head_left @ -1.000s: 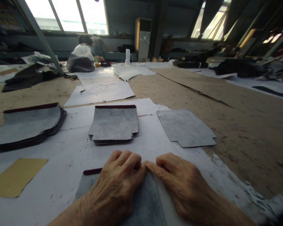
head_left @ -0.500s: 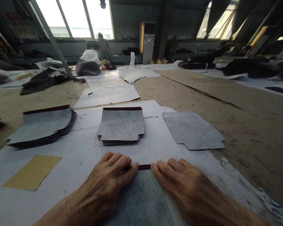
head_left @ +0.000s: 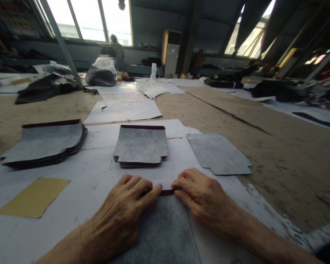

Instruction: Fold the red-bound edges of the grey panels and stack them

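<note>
A grey felt-like cut piece (head_left: 165,227) with a dark maroon top edge lies flat on white paper right in front of me. My left hand (head_left: 126,209) presses on its upper left, fingers curled down over the folded maroon edge. My right hand (head_left: 203,200) rests on its upper right, fingertips pinching the same edge. The two hands nearly meet at the middle of that edge. Most of the piece is hidden under my hands and forearms.
Beyond my hands sit a small stack of grey pieces (head_left: 140,146), a larger stack (head_left: 45,143) at left and a single grey piece (head_left: 218,153) at right. A yellow card (head_left: 33,197) lies at left. A person (head_left: 111,55) works at the far end.
Both hands have slid along the maroon edge; the right hand moved inward and its fingers curled. The camera view shifted slightly.
</note>
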A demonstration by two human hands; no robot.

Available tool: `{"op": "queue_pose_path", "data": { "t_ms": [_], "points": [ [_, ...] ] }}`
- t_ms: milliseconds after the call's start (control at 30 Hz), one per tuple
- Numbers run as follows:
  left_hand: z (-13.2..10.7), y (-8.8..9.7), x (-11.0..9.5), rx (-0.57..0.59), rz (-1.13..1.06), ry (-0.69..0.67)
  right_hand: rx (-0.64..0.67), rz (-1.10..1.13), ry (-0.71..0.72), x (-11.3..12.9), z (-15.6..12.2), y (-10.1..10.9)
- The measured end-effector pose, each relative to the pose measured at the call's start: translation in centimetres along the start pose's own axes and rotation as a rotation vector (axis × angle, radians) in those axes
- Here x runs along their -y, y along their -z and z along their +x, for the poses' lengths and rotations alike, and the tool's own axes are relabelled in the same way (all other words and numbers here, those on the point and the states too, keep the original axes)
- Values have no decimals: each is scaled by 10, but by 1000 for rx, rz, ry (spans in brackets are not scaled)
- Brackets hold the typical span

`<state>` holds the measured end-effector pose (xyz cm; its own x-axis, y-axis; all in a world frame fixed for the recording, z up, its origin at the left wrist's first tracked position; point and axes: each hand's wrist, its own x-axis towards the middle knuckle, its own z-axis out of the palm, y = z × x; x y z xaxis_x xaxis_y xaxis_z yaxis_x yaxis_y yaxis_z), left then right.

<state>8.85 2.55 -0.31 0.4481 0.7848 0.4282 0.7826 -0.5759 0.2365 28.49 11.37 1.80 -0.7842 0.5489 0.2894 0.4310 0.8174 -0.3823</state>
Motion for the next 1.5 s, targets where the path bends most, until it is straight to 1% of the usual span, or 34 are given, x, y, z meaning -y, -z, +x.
{"op": "queue_pose_path", "data": {
  "t_ms": [67,200,267,400,467,533,633,667,700,733,833,867,967,1033,1100,1167,1233,1300,1367,1400,1433,1467,1500],
  "points": [
    [-1,-1,1,-3,6,28,36,54,-89,3,4,3],
    [0,-3,4,-39,7,82,149,249,-334,9,16,10],
    [0,-4,5,-58,5,88,190,233,-361,12,23,10],
    [0,-4,4,-87,-13,125,231,75,-252,22,33,5],
    [1,-2,3,-116,-35,131,205,54,-212,25,33,1],
    [1,1,2,-121,-73,133,128,40,-124,27,29,-3],
    [0,6,3,-86,-134,153,-83,15,146,24,21,-8],
    [0,8,3,-77,-152,163,-140,8,223,22,19,-8],
    [-1,9,4,-71,-166,173,-168,7,264,21,17,-9],
    [-1,11,5,-66,-178,182,-155,15,262,20,16,-8],
    [-4,19,10,-38,-220,200,-38,51,204,19,15,-3],
    [-4,23,12,-24,-243,209,-21,42,195,18,16,0],
    [-6,38,21,9,-317,266,-48,-29,193,15,20,12],
    [-7,47,30,-6,-345,325,-56,-49,171,11,26,22],
    [-8,55,38,-56,-355,378,-45,-39,148,8,35,31],
    [-9,62,47,-149,-341,426,-48,-16,129,6,46,39],
    [-11,69,55,-298,-296,485,-78,21,93,4,60,44],
    [-15,74,64,-496,-223,563,-135,53,46,0,79,46],
    [-19,76,73,-698,-133,643,-193,70,-4,-9,101,44],
    [-21,76,78,-776,-88,676,-211,73,-25,-15,113,40],
    [-23,74,82,-829,-44,700,-219,72,-42,-23,125,36],
    [-24,70,85,-850,-6,711,-214,67,-56,-31,136,31],
    [-25,66,87,-843,29,709,-197,57,-64,-39,147,25]
  ]
}}
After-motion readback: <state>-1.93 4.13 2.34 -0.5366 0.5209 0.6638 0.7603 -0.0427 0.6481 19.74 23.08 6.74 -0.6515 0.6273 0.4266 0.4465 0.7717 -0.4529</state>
